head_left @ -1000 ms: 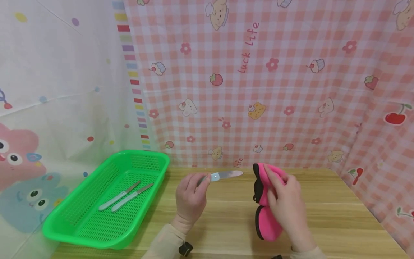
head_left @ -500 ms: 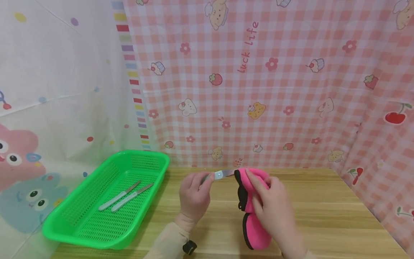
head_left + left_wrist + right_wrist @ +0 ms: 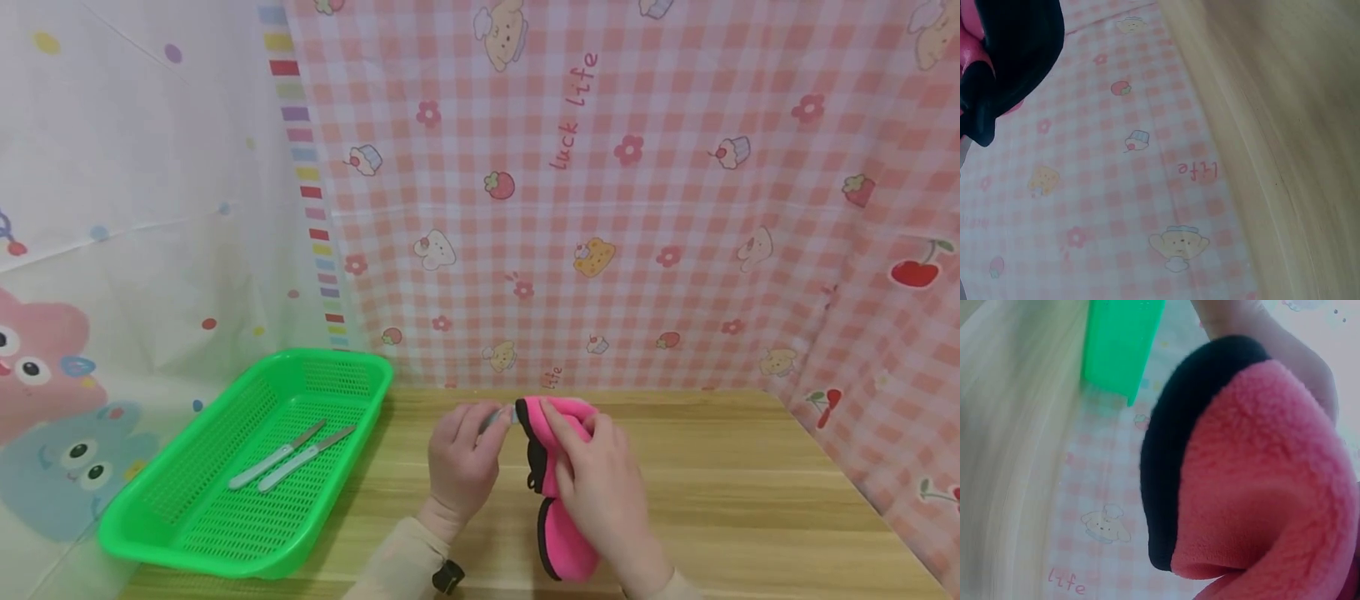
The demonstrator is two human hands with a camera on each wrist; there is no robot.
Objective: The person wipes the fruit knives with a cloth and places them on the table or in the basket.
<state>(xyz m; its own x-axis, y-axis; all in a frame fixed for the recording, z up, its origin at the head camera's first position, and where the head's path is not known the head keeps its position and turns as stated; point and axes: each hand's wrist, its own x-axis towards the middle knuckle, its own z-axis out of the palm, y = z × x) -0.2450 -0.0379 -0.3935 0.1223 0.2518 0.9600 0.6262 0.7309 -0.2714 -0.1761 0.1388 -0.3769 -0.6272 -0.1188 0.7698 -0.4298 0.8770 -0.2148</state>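
Note:
My left hand [image 3: 463,457] pinches the handle of a small knife [image 3: 515,414] between thumb and fingers. The blade is hidden at the black edge of a folded pink fleece piece with black trim [image 3: 572,546]. My right hand [image 3: 606,487] grips this piece near its top, index finger laid along it, and a rounded pink part hangs below. Close up in the right wrist view, the pink fleece [image 3: 1260,450] shows a fuzzy surface and a thick black border. Its dark trim [image 3: 1022,50] fills the upper left corner of the left wrist view.
On the left of the wooden table [image 3: 750,500] stands a green mesh basket [image 3: 123,533]. Two knives with pale handles [image 3: 292,460] lie inside it. Behind the table hangs a pink checked cloth [image 3: 465,317], with a white printed cloth [image 3: 195,275] at the left.
The right hand has moved left with the pink fleece piece, and the left hand slightly right with the knife. The blade, earlier in full view, is now covered by the fleece.

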